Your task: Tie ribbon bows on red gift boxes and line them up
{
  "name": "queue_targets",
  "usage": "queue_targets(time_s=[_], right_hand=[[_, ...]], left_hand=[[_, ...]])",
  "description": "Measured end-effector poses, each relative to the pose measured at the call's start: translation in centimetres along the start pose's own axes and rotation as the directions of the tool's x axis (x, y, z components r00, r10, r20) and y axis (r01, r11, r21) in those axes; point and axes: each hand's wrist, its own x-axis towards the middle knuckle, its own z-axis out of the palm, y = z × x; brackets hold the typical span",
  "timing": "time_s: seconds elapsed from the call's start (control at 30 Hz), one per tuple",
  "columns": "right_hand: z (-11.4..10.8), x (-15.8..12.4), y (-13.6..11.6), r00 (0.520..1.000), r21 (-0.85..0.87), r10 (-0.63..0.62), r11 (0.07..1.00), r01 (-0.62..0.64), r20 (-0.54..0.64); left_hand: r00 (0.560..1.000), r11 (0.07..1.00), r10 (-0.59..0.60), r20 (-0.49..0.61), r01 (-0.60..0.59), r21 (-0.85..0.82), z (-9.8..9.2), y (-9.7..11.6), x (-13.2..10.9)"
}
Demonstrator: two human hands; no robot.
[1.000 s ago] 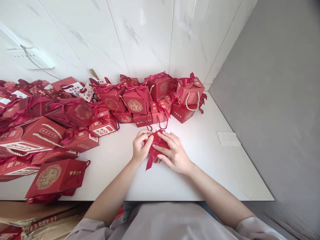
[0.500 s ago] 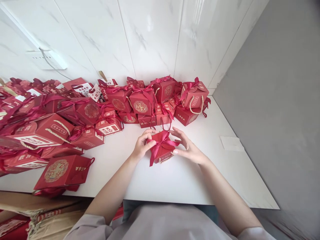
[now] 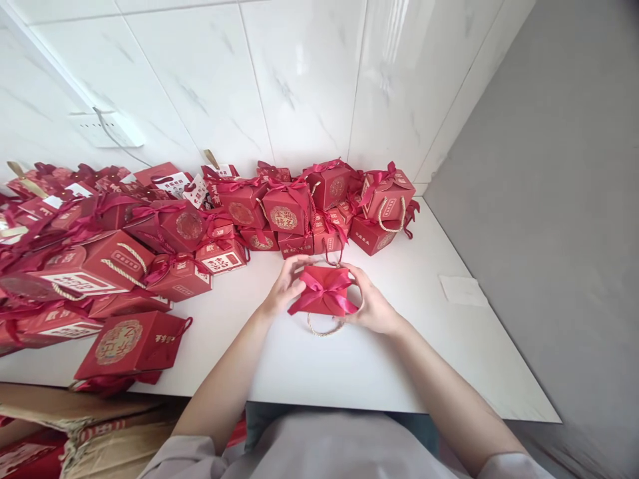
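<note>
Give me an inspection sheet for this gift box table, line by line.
Surface: white tabletop, glossy, no spills seen.
Job's things: red gift box with ribbon bow on top, rope handle hanging toward the person.
Clutter: pile of red boxes along left and back; paper slip at right.
Grippers: left hand and right hand hold the gift box by its sides, fingers curled.
Cables: white cable at wall socket.
Surroundings: marble-tiled wall, grey wall, cardboard cartons under the table edge.

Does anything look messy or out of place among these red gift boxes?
Yes. The boxes at the left are heaped, many tipped over, and one large box lies on its side at the table edge. A white slip lies alone at the right. The small box in the left hand and right hand sits upright.
</note>
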Motion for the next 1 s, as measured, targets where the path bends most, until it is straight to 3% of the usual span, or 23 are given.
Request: queue_targets(time_s=[0.1, 0.17, 0.4, 0.57, 0.7, 0.87, 1.0], right_hand=[[0.0, 0.4, 0.7, 0.983, -0.135, -0.086, 0.989, 0.065, -0.163], [0.0, 0.5, 1.1, 0.971, -0.148, -0.096, 0.987, 0.064, -0.218], [0.3, 0.4, 1.4, 0.914, -0.140, -0.156, 0.984, 0.110, -0.375], [-1.9, 0.6, 1.5, 0.833, -0.098, -0.069, 0.995, 0.018, -0.548], [-3.9, 0.9, 2.2, 0.777, -0.100, -0.079, 0.995, 0.022, -0.624], [-4.8, 0.8, 2.9, 0.781, -0.183, -0.141, 0.982, 0.034, -0.608], [-3.5, 0.8, 2.7, 0.864, -0.183, -0.152, 0.981, 0.071, -0.481]], left_hand=[[0.982, 0.999, 0.026, -0.188, -0.018, 0.045, -0.6, -0.9, 0.3], [0.970, 0.996, 0.014, -0.244, 0.007, 0.084, -0.8, -1.2, 0.5], [0.944, 0.966, -0.008, -0.330, 0.093, 0.241, -0.1, -1.8, 0.6], [0.933, 0.934, -0.014, -0.360, 0.140, 0.328, -0.2, -2.5, 0.7], [0.928, 0.910, -0.026, -0.372, 0.176, 0.375, -0.6, -3.4, 1.0], [0.929, 0.895, -0.020, -0.369, 0.180, 0.407, -0.5, -3.7, 1.3], [0.927, 0.891, 0.008, -0.375, 0.164, 0.423, -0.3, -3.1, 1.2]])
